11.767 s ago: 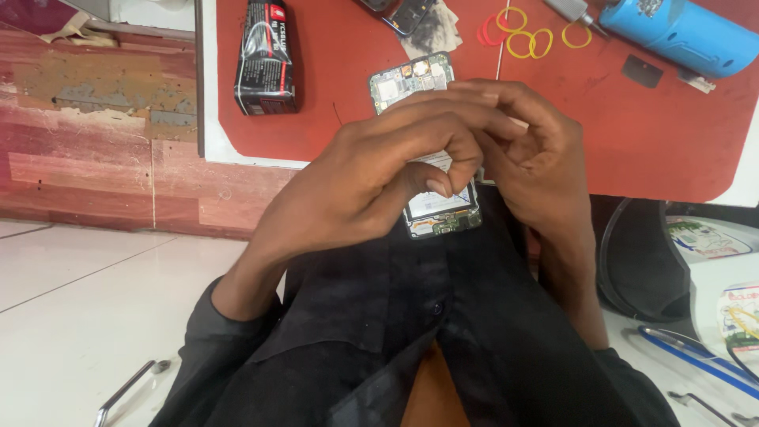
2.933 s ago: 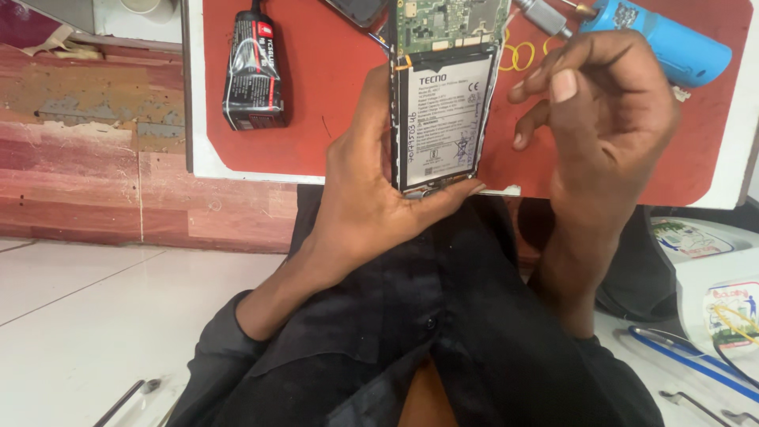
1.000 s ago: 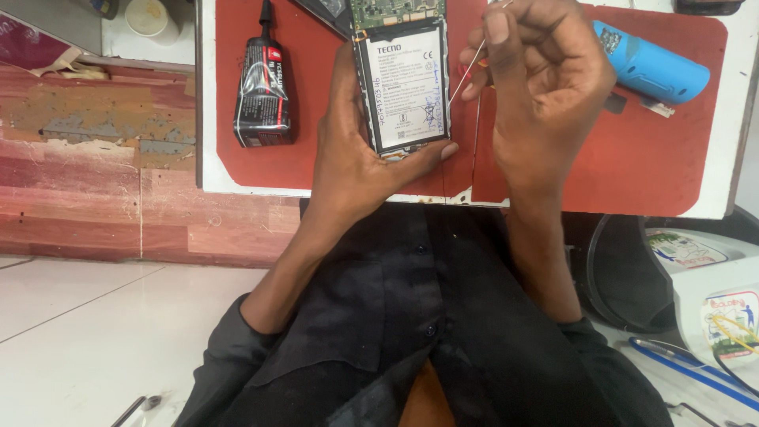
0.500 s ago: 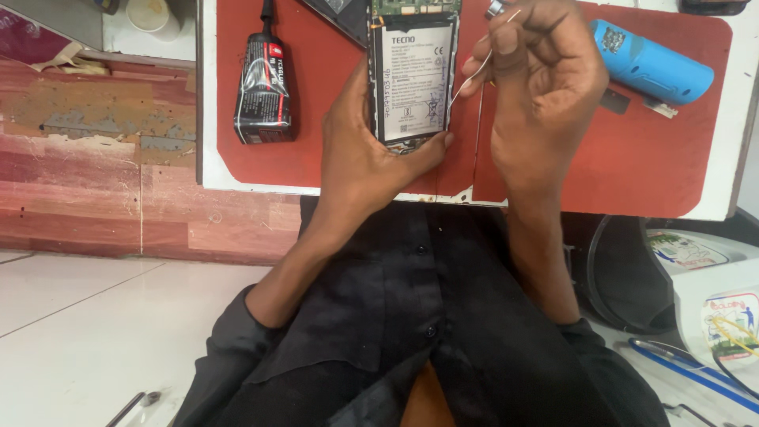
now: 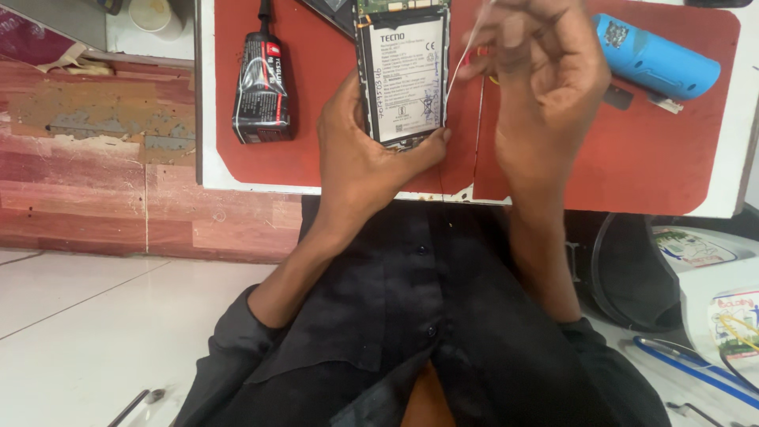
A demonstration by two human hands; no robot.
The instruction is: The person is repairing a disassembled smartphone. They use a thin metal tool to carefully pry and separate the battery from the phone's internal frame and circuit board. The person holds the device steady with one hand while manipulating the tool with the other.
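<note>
Already stripped of its back cover, the opened phone (image 5: 402, 75) sits battery-up in the left hand (image 5: 364, 154) above the worktop's (image 5: 332, 188) near edge, while the right hand (image 5: 541, 87) pinches a thin white strip (image 5: 466, 47) beside it, cover not refitted.

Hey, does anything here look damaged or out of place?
The phone in the left hand has no back cover: battery and circuit board are bare. The right hand pinches a thin pale strip beside it. The red mat is split by a seam below.
</note>
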